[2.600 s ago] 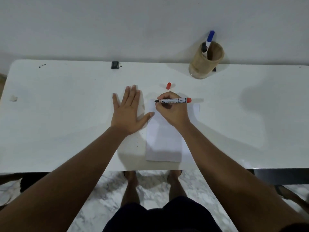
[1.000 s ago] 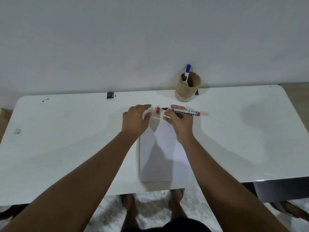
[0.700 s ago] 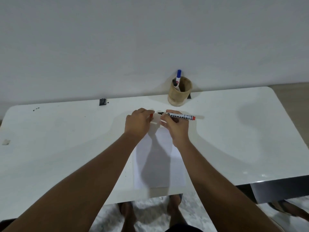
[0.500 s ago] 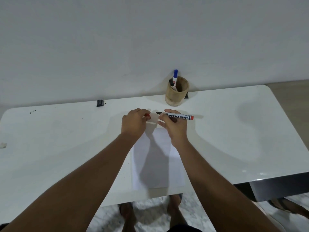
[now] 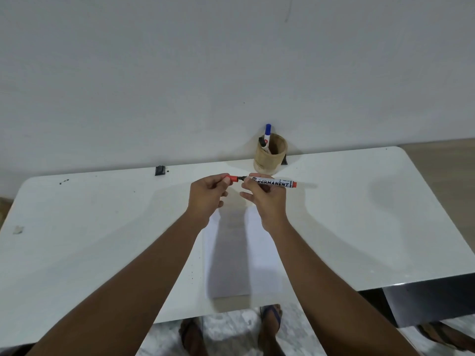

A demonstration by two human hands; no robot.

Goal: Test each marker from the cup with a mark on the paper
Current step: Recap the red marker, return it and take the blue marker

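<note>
Both hands are raised above the table (image 5: 359, 214): the left hand (image 5: 207, 195) pinches the red cap (image 5: 233, 178), the right hand (image 5: 267, 197) grips the marker (image 5: 272, 181) (lying level, tip just beside the cap).

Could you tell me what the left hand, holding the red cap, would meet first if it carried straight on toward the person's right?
Most likely the dark tip of the permanent marker in the right hand; the left hand holds the red cap apparently in line, just short of it.

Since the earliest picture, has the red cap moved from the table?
Yes. The red cap is off the table now, held in the left hand at the marker tip.
</note>
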